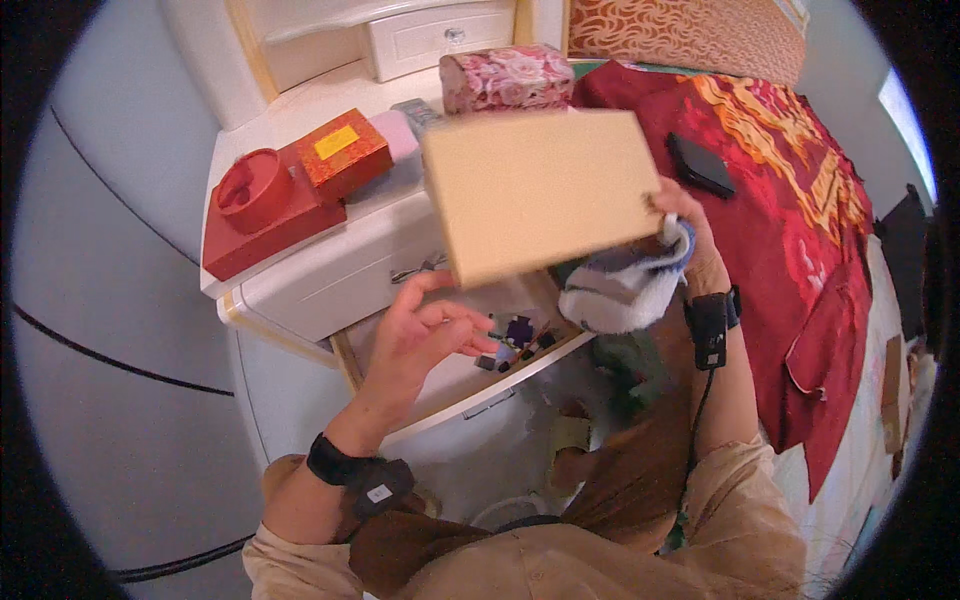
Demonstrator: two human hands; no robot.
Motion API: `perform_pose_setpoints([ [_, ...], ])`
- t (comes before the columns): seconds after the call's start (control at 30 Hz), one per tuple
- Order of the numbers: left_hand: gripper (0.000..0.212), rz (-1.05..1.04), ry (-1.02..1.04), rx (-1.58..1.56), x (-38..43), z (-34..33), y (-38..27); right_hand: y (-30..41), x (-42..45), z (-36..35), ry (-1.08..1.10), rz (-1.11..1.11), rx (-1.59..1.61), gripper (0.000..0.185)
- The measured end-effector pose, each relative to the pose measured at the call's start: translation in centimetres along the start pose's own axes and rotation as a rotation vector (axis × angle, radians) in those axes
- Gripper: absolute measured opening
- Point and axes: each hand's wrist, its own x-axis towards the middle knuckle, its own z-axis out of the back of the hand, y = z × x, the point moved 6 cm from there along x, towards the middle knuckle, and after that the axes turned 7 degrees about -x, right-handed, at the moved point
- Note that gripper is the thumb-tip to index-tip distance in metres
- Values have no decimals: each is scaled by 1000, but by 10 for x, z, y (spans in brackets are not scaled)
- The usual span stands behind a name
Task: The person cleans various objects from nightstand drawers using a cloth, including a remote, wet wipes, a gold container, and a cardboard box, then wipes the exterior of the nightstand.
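My right hand (686, 221) grips the right end of a pale yellow box (544, 187), tilted above the dressing table's front. A bunched white-and-blue cloth (626, 296) hangs from the same hand, below the box. My left hand (431, 330) has its fingers apart and holds nothing. Its index fingertip is at the box's lower left corner; whether it touches cannot be told. Under both hands, a drawer (420, 386) is pulled out. Several small dark items and a purple piece (520, 331) lie in it, partly hidden by my left hand and the box.
On the white dressing table (300, 112) stand a red box with a round red container (255, 191), an orange-red box (345, 146) and a floral chest (510, 75). At right, a dark phone-like object (701, 165) rests on red patterned fabric (765, 247) spread over a bed.
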Motion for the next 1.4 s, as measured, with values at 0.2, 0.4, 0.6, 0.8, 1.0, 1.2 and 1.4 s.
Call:
perform_pose_setpoints([
  [0.2,30,163,-21,203,22,-2,50,19,6,48,-314,184,428,46],
  [0.4,26,322,-110,270,18,25,79,-1,20,88,-639,257,448,32],
  [0.6,35,452,-242,216,4,59,98,-20,8,39,-626,152,448,24],
  [0.8,54,274,-18,221,2,34,137,-103,-7,-81,-264,-260,236,24],
  [1.0,28,467,-157,246,-15,53,172,-169,-27,-145,32,-356,-189,36],
  [1.2,23,459,-158,945,-36,85,165,-210,-37,-161,543,-321,-660,62],
  [1.4,23,168,-128,1331,-52,76,151,-235,-43,-152,673,-490,-1150,77],
])
